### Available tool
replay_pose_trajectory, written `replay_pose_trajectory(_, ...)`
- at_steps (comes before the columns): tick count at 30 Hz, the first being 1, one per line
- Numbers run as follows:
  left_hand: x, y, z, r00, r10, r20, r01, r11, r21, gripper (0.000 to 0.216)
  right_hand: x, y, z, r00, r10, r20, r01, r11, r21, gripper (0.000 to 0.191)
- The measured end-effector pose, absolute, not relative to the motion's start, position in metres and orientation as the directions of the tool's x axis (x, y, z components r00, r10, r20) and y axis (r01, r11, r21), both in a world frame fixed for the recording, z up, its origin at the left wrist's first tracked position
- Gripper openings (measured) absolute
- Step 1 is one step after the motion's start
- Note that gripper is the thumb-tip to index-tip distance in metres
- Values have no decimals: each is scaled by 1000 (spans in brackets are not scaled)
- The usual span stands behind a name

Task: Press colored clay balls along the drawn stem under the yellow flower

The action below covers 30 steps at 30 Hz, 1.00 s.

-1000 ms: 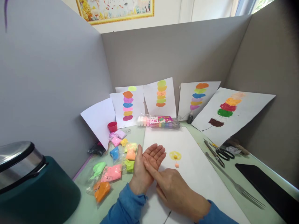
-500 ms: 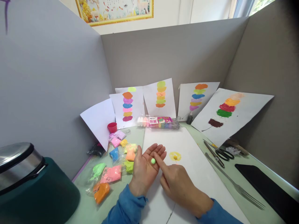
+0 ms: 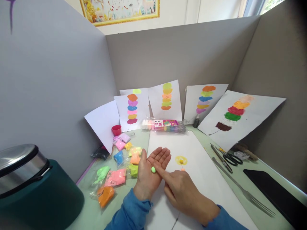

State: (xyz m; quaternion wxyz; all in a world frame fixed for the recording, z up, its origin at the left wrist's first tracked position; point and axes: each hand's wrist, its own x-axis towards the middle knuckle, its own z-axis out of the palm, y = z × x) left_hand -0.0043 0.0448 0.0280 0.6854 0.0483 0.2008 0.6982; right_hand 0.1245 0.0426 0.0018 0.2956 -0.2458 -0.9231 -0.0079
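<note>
My left hand (image 3: pixel 149 174) is palm up over the white paper, its fingers stretched out flat. On that palm rests a small light green clay piece (image 3: pixel 153 169), somewhat oval. The index finger of my right hand (image 3: pixel 182 190) points across the left palm, its tip at the clay's edge; the other fingers are curled with nothing visible in them. Beyond the hands, the white paper (image 3: pixel 203 188) bears a yellow clay ring (image 3: pixel 181 160) with a darker yellow centre. A peach-coloured bit (image 3: pixel 183 170) shows just below it, partly hidden by my right hand.
Bagged coloured clay, including a pink pack (image 3: pixel 115 177) and an orange pack (image 3: pixel 106 196), lies left. A green pot (image 3: pixel 43 195) stands nearest. To the right are a fork (image 3: pixel 251 196), scissors (image 3: pixel 232 158) and a black slab (image 3: pixel 273 195). Painted sheets (image 3: pixel 166 102) lean at the back.
The green clay has shifted left and towards me on the palm, going from round to more oval. My right index finger has moved with it. The view has shifted slightly.
</note>
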Motion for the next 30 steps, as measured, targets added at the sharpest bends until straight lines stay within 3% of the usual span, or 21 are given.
replay_pose_trajectory(8,-1,43,25,-21,982,-185,-914,56,401,50,126,47,5,-547,426,721,371,895,-247,36)
replay_pose_trajectory(17,-3,43,28,-30,991,-133,-894,33,446,51,123,41,3,-576,423,700,408,890,-203,28)
replay_pose_trajectory(22,-1,42,28,5,987,-160,-871,83,484,50,123,43,3,-637,428,641,421,890,-176,35)
replay_pose_trajectory(25,-2,41,26,11,992,-125,-871,71,486,53,125,46,0,-599,479,642,499,850,-168,36)
replay_pose_trajectory(30,0,40,27,8,990,-140,-854,79,514,55,123,46,-4,-568,478,670,488,851,-194,30)
